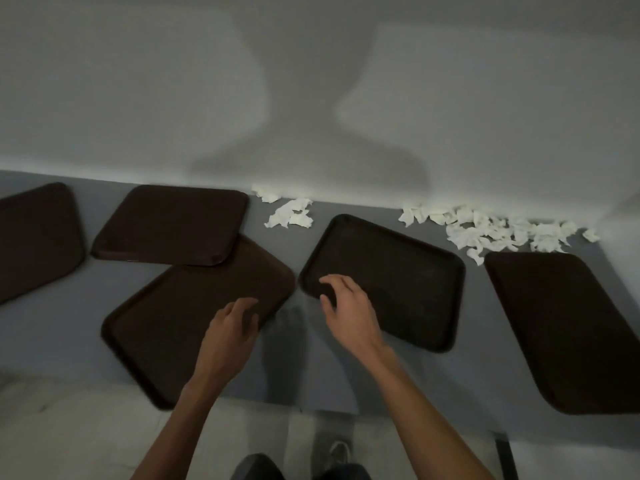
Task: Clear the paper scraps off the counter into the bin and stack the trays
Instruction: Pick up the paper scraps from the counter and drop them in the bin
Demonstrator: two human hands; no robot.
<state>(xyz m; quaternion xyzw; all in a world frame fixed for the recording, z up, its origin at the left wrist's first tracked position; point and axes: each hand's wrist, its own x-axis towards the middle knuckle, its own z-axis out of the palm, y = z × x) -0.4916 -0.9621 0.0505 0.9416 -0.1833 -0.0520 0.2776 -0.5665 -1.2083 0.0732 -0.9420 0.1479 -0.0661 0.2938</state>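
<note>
The grey worktop (69,341) runs along a wall and carries five brown trays laid out singly, so none is properly stacked yet. The right tray (568,334) lies at an angle near the front edge. The front-left tray (166,334) lies skewed, with the back-left tray (169,223) overlapping its far corner. The centre tray (408,282) sits apart from both. The far-left tray (38,237) is partly out of frame.

The large scrap pile (495,230) lies against the wall behind the right tray. The small scrap pile (291,213) lies between the back-left and centre trays. No bin is in view.

The right hand (349,306) is over the near-left corner of the centre tray, fingers (337,282) bent and spread, enclosing nothing. It is probably placed to take that corner for stacking. The left hand (232,327) hovers at the front-left tray's right edge, fingers (244,303) loosely curled and, as far as the blur allows, empty.
</note>
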